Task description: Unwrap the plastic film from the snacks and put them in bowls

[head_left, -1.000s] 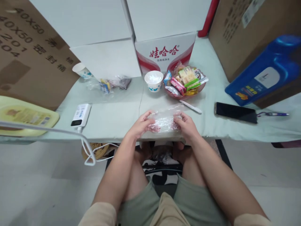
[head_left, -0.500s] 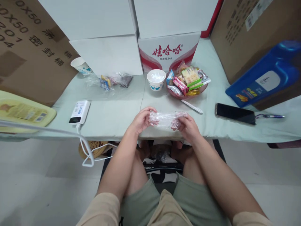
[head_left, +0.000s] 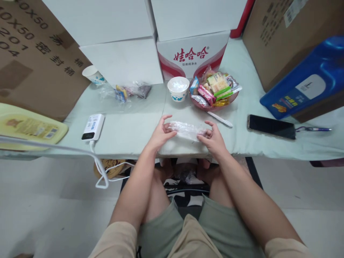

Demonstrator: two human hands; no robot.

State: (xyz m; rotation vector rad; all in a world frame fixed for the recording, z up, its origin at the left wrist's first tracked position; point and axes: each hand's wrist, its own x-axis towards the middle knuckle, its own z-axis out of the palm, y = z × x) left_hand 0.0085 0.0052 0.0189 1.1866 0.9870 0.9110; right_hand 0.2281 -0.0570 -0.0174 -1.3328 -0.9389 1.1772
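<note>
A crumpled piece of clear plastic film [head_left: 186, 129] stretches between my two hands near the front of the table. My left hand [head_left: 160, 133] has its left end, thumb and index finger apart while the other fingers sit partly hidden behind the film. At the right end, my right hand [head_left: 213, 138] holds the film with its thumb and curled fingers, the index finger raised. Just beyond stand a paper cup [head_left: 178, 94] with clear plastic inside and a bowl [head_left: 199, 104] heaped with wrapped snacks. A white plastic stick-like utensil [head_left: 220, 119] lies before the bowl.
White cartons [head_left: 192, 53] stand along the back. Leftward are a power bank [head_left: 93, 127] with a white cable, a yellow bottle [head_left: 32, 127], bagged snacks [head_left: 131, 92] and another paper cup [head_left: 94, 75]. On the right are a phone [head_left: 271, 126], a pen [head_left: 314, 129] and a blue bottle [head_left: 298, 84].
My index fingers have lifted and spread from the film. The film looks more bunched, its middle slightly lower at the right. The view has shifted slightly.
</note>
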